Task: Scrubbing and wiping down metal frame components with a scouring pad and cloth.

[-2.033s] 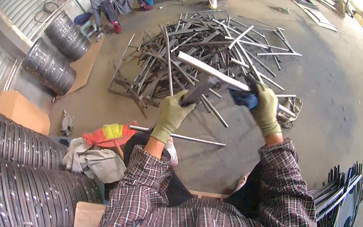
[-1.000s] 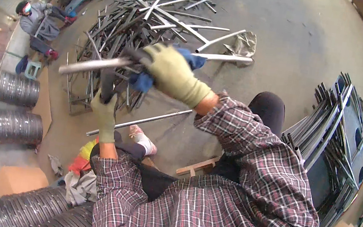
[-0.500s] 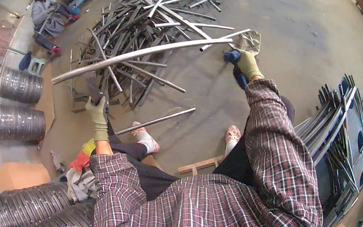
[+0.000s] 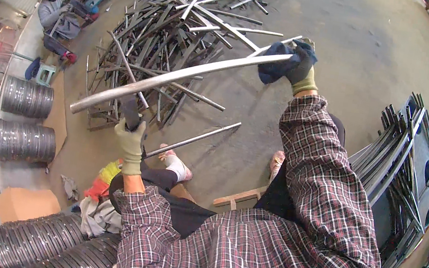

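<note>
A long, slightly curved metal tube slants across in front of me, above a pile of tubes. At its right end, my right hand, in a pale green glove with dark fingers, is closed on a dark blue cloth. The cloth lies against the tube end, which it partly hides. Below the tube's left part, my gloved left hand is closed around a dark, flat-sided piece that stands up toward the tube. Whether that piece touches the tube, I cannot tell.
Dark metal tubes lie heaped ahead. Another tube slants beside my left foot. Bent tubes are stacked at right. Bundled coils stand at left near a light green stool. A person sits at far left.
My right hand has brought the blue cloth up against the tube's right end, where before it hung beside it. The tube and my left hand have shifted slightly right and down.
</note>
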A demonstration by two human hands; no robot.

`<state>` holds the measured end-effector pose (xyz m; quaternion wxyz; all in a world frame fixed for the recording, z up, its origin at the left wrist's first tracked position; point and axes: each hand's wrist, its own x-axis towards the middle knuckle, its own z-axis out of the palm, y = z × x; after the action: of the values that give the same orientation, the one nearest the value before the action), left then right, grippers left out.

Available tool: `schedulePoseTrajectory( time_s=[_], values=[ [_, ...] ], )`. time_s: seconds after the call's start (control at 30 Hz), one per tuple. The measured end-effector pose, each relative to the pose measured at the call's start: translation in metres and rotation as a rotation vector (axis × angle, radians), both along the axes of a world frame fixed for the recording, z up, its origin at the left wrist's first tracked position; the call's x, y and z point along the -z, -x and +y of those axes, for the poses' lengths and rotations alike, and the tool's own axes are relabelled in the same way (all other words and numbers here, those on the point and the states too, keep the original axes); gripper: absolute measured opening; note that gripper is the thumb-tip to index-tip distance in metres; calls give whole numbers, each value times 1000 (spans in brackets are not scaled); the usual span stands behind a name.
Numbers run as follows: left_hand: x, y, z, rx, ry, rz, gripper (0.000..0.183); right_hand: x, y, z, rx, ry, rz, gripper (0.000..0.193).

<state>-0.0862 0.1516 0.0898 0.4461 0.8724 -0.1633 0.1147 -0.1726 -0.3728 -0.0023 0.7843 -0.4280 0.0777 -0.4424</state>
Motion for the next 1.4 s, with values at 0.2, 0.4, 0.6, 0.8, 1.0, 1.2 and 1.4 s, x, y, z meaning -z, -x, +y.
schedulePoseTrajectory(
  time_s=[0.2, 0.4, 0.6, 0.8, 1.0, 1.2, 1.4],
  values=[
    [-34, 36, -27, 96, 7, -5, 25, -69, 24, 29, -135, -506, -79, 18],
    [-32, 16, 2, 75, 180, 45, 28, -58, 17, -23, 797, 1272, 265, 30],
    [-46, 10, -9, 319, 236, -138, 26, -144, 16, -104, 618, 1088, 281, 30],
    [-110, 64, -39, 526, 858, -41, 27, -332, 46, -61, 1228, 1567, -98, 26],
    [-162, 106, -48, 720, 998, 154, 17, -428, 94, 3, 1577, 2004, 123, 18],
    [-112, 108, -46, 664, 940, 244, 37, -356, 88, -144, 1164, 1699, 348, 26],
    [-124, 138, -52, 391, 871, 204, 12, -371, 107, -49, 651, 860, 402, 35]
  ],
)
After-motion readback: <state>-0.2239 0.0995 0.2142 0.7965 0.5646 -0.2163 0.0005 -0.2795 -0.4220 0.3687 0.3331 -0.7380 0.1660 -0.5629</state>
